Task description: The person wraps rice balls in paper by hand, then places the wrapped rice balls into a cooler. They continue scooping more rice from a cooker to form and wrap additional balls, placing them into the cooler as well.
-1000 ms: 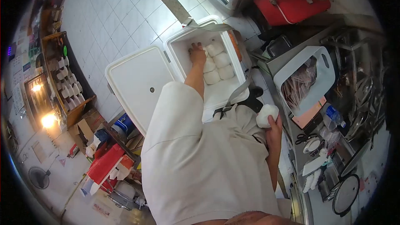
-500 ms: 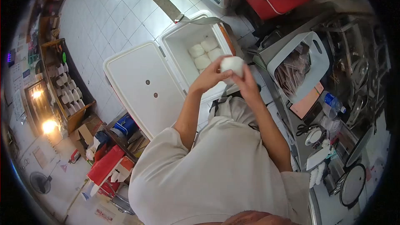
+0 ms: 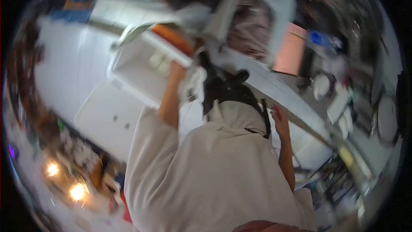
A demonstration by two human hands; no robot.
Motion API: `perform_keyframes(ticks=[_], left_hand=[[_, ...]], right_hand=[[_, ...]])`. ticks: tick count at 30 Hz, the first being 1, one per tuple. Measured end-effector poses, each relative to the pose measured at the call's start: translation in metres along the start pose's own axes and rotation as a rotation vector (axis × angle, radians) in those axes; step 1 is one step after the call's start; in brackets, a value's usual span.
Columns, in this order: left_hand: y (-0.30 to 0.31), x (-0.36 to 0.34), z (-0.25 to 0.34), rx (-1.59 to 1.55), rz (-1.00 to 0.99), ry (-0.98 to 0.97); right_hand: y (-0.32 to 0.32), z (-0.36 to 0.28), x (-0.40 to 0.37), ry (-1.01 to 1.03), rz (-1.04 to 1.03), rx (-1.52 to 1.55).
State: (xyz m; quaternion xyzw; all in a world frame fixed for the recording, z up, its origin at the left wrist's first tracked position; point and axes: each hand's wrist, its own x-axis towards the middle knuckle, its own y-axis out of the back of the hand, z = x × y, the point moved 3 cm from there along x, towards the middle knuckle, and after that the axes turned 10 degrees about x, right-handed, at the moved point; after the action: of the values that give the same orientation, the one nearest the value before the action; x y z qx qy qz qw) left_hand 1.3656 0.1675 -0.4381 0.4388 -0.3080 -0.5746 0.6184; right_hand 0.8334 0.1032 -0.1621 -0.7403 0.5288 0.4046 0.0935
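Observation:
The view is blurred by motion. My left hand (image 3: 177, 72) reaches into the open white cooler (image 3: 128, 60), close to the pale round bundles (image 3: 159, 63) inside. Its fingers are hidden behind the cooler's edge, so what it holds, if anything, cannot be seen. Well apart from it, my right hand (image 3: 280, 120) is beside my right hip, next to the edge of the metal counter. Its fingers look extended and apart, with nothing in them. The cooler's lid (image 3: 107, 116) lies folded back on the near left side.
On the counter at the right are a white basket (image 3: 285, 6) of brownish packets, a pink sheet (image 3: 290, 49), a bottle with a blue cap (image 3: 317, 38) and small white dishes (image 3: 321, 87). A white container (image 3: 307, 146) is beside my right forearm.
My hands have separated, and the white round bundle is no longer visible between them. The left went down into the cooler; the right moved back to my side. The whole view has turned.

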Motion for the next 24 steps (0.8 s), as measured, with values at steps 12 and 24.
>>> perform_keyframes(ticks=[12,24], left_hand=[[0.093,-0.075,-0.053,1.298,0.325,0.379],[0.093,-0.159,0.312,0.204,0.838,0.586]], right_hand=[[0.103,0.564,-0.23,-0.38,0.476,0.976],[0.176,0.535,-0.184,-0.416,0.44,0.975]])
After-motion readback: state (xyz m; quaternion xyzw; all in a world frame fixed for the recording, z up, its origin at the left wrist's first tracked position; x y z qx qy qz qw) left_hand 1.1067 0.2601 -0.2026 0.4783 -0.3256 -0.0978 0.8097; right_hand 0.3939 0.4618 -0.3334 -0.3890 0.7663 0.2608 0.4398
